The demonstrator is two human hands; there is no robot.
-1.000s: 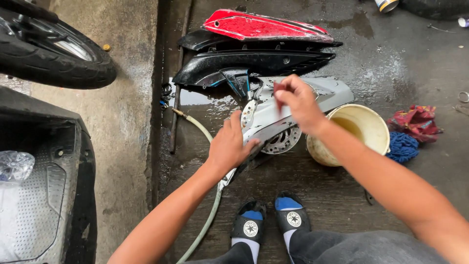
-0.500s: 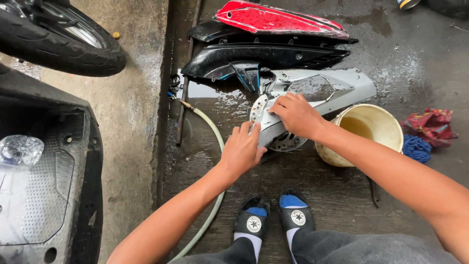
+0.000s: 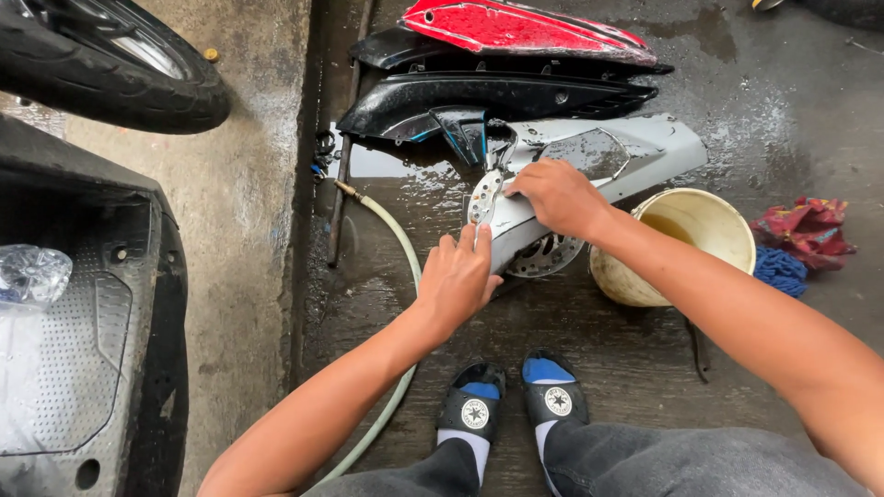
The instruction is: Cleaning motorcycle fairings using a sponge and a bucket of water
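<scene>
A grey scooter body panel (image 3: 635,152) lies on the wet concrete floor, over a round brake disc (image 3: 543,258). My left hand (image 3: 460,276) grips the panel's near end beside a perforated metal piece (image 3: 483,195). My right hand (image 3: 557,195) presses on the panel's middle with its fingers curled. What those fingers hold is hidden now. A pale hose (image 3: 396,235) runs along the floor just left of my left hand.
A black panel (image 3: 497,97) and a red panel (image 3: 516,32) lie behind the grey one. A cream bucket (image 3: 709,207) stands at right, with a red cloth (image 3: 806,230) and a blue rag (image 3: 783,270) beyond. A tyre (image 3: 110,69) and a scooter floorboard (image 3: 74,350) are at left.
My right hand, raised a second ago with a small dark reddish pad in its fingertips, has come down onto the grey panel. My left hand has stayed on the panel's near end.
</scene>
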